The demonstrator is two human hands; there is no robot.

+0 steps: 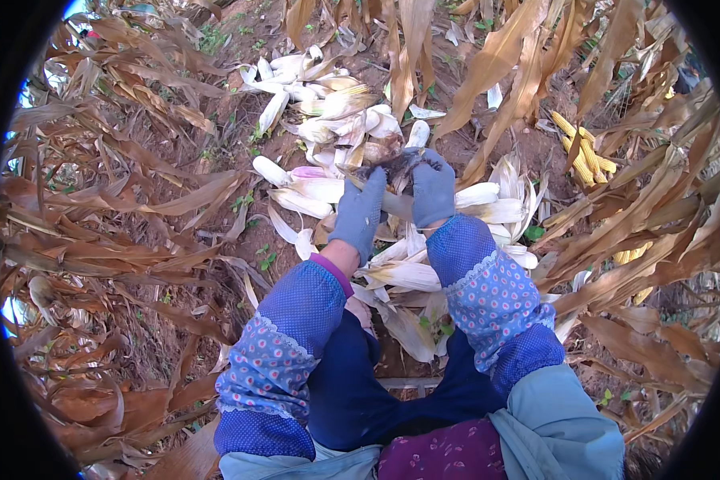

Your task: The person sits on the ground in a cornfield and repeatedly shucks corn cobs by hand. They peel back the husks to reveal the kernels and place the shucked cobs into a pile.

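Observation:
Both hands wear grey work gloves and meet over a heap of corn husks. Between them is a corn ear [398, 206], still partly wrapped in a dull husk. Dark, dry silk [403, 165] spills from its far end. My left hand [360, 210] grips the ear's left side, thumb pointing up towards the silk. My right hand [433, 187] closes on the right side at the silk end, fingers bent over. The fingers hide much of the ear. Pale husk-covered ears [318, 189] and loose husks [402, 273] lie on the soil around and beneath the hands.
Bare yellow corn cobs [585, 153] lie in a pile at the right, with more yellow cobs [633, 255] partly behind leaves. Dry corn stalks and leaves [156, 210] crowd the left, and hanging leaves [504, 66] reach in from the top. A low seat edge [411, 382] shows between my legs.

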